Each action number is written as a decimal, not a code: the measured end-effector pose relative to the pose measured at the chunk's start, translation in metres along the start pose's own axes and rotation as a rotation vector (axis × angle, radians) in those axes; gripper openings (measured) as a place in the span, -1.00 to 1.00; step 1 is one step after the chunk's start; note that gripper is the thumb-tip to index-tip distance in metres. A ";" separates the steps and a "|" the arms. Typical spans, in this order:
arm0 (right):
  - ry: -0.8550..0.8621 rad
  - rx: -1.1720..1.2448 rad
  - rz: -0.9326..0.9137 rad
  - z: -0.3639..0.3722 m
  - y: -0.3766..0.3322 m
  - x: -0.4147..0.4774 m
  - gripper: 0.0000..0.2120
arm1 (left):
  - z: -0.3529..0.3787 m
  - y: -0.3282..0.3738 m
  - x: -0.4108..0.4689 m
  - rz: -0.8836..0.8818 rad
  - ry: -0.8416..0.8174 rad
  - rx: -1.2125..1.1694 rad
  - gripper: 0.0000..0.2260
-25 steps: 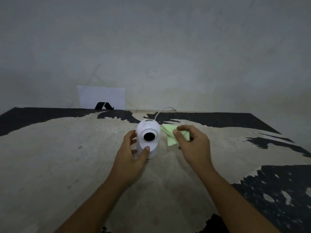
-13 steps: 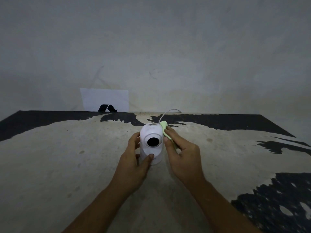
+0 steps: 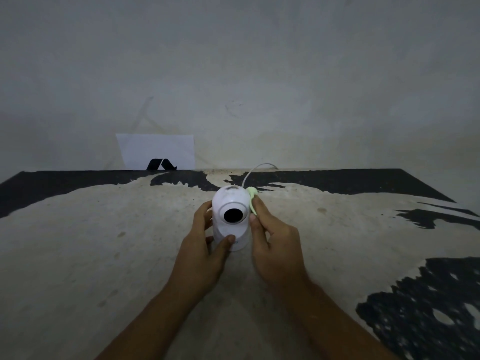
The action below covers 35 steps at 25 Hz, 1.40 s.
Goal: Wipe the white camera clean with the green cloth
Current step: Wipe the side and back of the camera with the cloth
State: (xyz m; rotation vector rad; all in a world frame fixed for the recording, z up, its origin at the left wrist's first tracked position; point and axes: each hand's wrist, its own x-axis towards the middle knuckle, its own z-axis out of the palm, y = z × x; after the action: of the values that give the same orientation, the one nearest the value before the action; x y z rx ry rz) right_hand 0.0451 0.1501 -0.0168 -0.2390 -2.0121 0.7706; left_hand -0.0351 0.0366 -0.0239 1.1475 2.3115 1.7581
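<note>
Looking smooth, glossy plastic: white camera (image 3: 231, 216), dark lens shining. Showing soft, matt cloth beside the camera: green cloth (image 3: 252, 197). Wearing rough, flaking paint beneath the camera: table (image 3: 104, 242).

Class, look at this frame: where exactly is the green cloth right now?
In the head view, the green cloth sits centre frame, pressed by the right hand against the white camera's right side.

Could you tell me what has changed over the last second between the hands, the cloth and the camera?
The right hand carried the green cloth leftward from open air onto the white camera, pressing it bunched against the camera's right side. The left hand kept its grip on the base, and the camera stayed upright on the table.
</note>
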 end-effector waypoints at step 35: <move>-0.036 -0.009 0.006 -0.009 -0.009 -0.009 -0.66 | 0.000 0.004 -0.002 -0.009 -0.012 0.035 -0.36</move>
State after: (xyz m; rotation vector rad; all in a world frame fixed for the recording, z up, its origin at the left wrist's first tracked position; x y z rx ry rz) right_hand 0.0580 0.1431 -0.0145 -0.2376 -2.0502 0.7744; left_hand -0.0314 0.0359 -0.0214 1.1478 2.3453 1.7098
